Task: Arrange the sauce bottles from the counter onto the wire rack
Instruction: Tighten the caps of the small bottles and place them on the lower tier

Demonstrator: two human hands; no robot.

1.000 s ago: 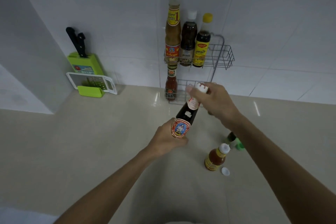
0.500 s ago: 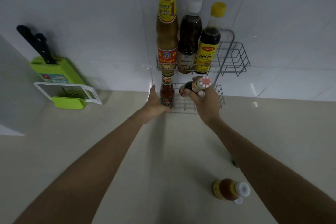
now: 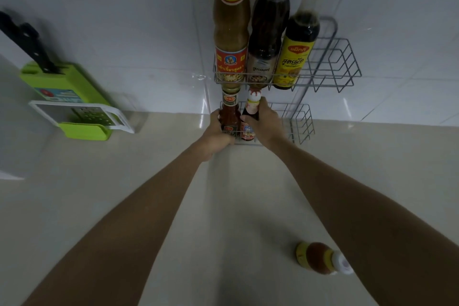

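A two-tier wire rack stands against the tiled wall. Its upper shelf holds three tall sauce bottles: a brown one with a red label, a dark one and a yellow-capped one. In the lower shelf a red chili sauce bottle stands at the left, and my left hand wraps its base. Beside it stands a dark bottle with a white cap, upright, with my right hand gripping it. A small orange-brown bottle sits on the counter at the lower right.
A green knife block with black-handled knives and a white-framed grater stands at the left against the wall. The beige counter stretches toward me. The right halves of both rack shelves hold nothing.
My right hand has carried the white-capped bottle from mid-air into the lower shelf and stood it upright next to the chili bottle. My left hand has closed around the chili bottle. The camera moved closer.
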